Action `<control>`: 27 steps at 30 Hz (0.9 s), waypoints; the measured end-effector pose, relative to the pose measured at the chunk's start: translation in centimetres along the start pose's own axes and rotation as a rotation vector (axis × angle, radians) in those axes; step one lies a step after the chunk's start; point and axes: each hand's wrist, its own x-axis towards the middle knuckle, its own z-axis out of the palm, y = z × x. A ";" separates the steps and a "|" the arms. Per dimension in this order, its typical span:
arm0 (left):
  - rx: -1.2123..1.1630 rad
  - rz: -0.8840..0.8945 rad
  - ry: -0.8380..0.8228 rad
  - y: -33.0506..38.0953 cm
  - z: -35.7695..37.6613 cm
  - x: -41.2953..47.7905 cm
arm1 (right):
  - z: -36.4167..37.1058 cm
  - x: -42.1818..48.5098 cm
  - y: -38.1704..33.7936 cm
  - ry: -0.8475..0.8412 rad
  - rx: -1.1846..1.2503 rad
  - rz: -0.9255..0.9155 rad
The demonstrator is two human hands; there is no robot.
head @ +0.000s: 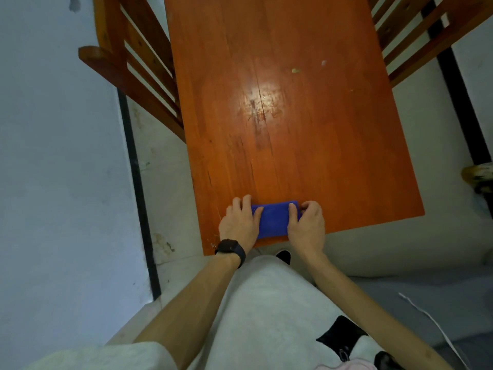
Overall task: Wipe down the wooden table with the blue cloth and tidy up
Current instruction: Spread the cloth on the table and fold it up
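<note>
– Two hands are on the blue cloth (274, 220). Where is it lying?
– Right at the near edge of the tabletop (293, 161), folded into a small fat pad. The left hand (240, 222) holds its left end, thumb on top. The right hand (306, 225) pinches the right end, thumb on top and fingers curled round.
– Is it hard to move?
– I think not. It looks soft and light, and it will bend and bunch up. Best to keep it folded and press flat on the middle, so it slides and does not roll.
– What does it need to catch?
– Little crumbs (294, 70) far up the tabletop, and dull smears (264, 102) in the shiny middle.
– Any bowl or bin for the crumbs?
– None that I can see. Only a chair (133, 62) on each side.
</note>
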 end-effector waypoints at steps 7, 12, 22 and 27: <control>0.240 0.435 -0.134 -0.5 1.8 -0.9 | 0.3 -1.5 1.0 -0.159 -0.463 -0.501; 0.253 0.364 -0.235 -1.1 2.8 0.4 | 0.7 -0.1 1.6 -0.312 -0.563 -0.408; 0.375 0.380 -0.227 -4.0 0.5 0.1 | 0.2 -2.8 -0.4 -0.273 -0.235 -0.215; 0.345 0.178 -0.222 -8.8 -2.1 -0.2 | 3.2 -2.6 -5.2 -0.385 -0.244 -0.413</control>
